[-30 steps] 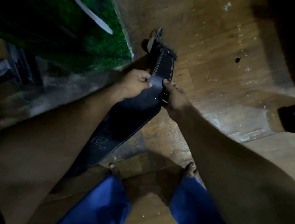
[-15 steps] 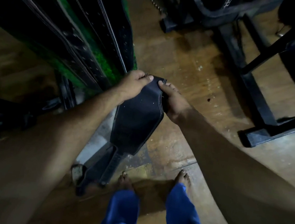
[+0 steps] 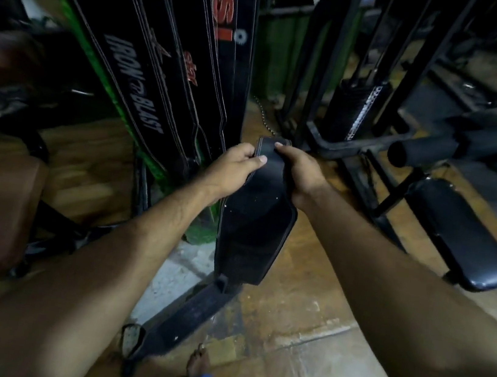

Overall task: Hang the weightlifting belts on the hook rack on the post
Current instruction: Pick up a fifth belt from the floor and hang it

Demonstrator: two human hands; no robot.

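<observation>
Head view: left hand (image 3: pixel 237 167) and right hand (image 3: pixel 300 173) each pinch the upper end of a black belt (image 3: pixel 251 230) with fingers clenched; its buckle end (image 3: pixel 131 339) trails on the floor (image 3: pixel 304 308), beside hung belts (image 3: pixel 164 48).

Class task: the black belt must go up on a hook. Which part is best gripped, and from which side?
Grip the narrow tongue end of the belt, one edge per hand, as the left hand and right hand do. The wide middle and buckle hang below.
</observation>
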